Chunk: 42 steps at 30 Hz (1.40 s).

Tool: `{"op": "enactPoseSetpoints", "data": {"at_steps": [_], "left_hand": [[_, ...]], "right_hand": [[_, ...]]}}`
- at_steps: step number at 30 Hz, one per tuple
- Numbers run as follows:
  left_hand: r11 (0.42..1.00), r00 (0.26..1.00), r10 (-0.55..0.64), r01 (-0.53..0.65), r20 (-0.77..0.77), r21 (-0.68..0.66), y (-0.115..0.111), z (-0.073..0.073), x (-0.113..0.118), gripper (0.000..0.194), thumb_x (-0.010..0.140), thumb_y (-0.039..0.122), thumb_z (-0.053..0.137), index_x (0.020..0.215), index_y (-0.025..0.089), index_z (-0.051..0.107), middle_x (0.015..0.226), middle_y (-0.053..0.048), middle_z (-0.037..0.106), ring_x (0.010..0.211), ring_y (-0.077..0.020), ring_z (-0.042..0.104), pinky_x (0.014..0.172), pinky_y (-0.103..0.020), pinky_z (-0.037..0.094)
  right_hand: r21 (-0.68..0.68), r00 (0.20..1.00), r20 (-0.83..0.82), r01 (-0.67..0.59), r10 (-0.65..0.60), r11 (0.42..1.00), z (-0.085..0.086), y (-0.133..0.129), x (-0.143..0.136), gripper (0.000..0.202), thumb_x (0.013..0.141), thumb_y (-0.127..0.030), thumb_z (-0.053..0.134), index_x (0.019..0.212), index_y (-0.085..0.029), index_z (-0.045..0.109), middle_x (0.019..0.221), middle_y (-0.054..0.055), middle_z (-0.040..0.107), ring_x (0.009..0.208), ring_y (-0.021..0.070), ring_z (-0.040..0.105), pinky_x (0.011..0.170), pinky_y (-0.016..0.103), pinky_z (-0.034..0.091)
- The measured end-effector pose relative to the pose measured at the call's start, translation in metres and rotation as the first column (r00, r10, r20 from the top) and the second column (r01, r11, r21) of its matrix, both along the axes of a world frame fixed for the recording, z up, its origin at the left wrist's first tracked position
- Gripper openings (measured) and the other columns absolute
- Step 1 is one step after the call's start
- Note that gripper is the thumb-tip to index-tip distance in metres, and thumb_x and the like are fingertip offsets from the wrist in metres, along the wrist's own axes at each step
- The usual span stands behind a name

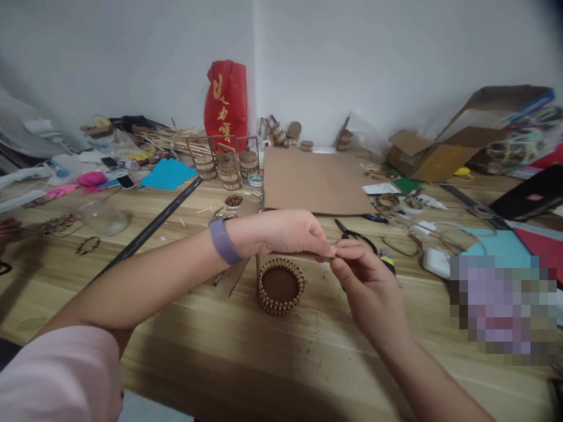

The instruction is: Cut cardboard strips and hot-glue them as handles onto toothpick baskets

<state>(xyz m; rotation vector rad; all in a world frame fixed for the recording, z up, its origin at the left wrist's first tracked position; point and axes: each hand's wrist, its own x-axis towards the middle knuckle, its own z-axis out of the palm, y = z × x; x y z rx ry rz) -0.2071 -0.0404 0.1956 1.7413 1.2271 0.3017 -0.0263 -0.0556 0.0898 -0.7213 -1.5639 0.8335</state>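
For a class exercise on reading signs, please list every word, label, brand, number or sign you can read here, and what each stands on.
"力": gold, the middle character on the red bag.
The bag's top character is too stylised, and its bottom one too blurred, to read surely.
Pale label on the black object: too small to read.
I can read no other text.

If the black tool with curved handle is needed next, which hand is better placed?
Probably the right hand: it partly covers the black tool, while the left hand sits farther left. Both appear to pinch a thin brown piece.
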Motion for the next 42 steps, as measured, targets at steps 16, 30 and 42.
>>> {"op": "enactPoseSetpoints", "data": {"at_steps": [16,30,42], "left_hand": [[1.0,0.985,-0.016,0.02,-0.17,0.017,-0.005,0.006,0.002,0.035,0.082,0.043,0.062,0.059,0.019,0.054,0.056,0.006,0.041,0.054,-0.0103,0.032,0.055,-0.029,0.021],[0.979,0.962,-0.089,0.133,-0.257,0.157,-0.009,0.014,-0.002,0.037,0.086,0.043,0.058,0.058,0.019,0.057,0.053,0.006,0.035,0.05,-0.0096,0.029,0.053,-0.029,0.021],[0.755,0.551,0.648,-0.378,-0.525,0.536,0.087,-0.055,-0.127,0.022,0.098,0.032,0.063,0.099,0.011,0.071,0.1,-0.009,0.072,0.093,-0.0206,0.068,0.083,-0.034,0.054]], "right_hand": [[-0.104,0.994,0.055,-0.093,0.099,0.99,-0.025,0.002,0.001,0.028,0.09,-0.053,0.071,0.082,-0.026,0.071,0.078,0.002,0.067,0.073,0.0193,0.061,0.068,0.035,0.051],[0.154,0.963,0.262,0.017,-0.057,0.988,-0.017,-0.008,0.002,0.011,0.094,-0.028,0.062,0.088,-0.024,0.07,0.075,0.002,0.071,0.065,0.0169,0.064,0.059,0.029,0.051],[0.251,0.962,0.253,0.035,-0.1,0.967,-0.012,-0.007,0.007,0.01,0.094,-0.03,0.065,0.088,-0.024,0.07,0.068,0.0,0.068,0.057,0.0156,0.064,0.053,0.026,0.053]]}}
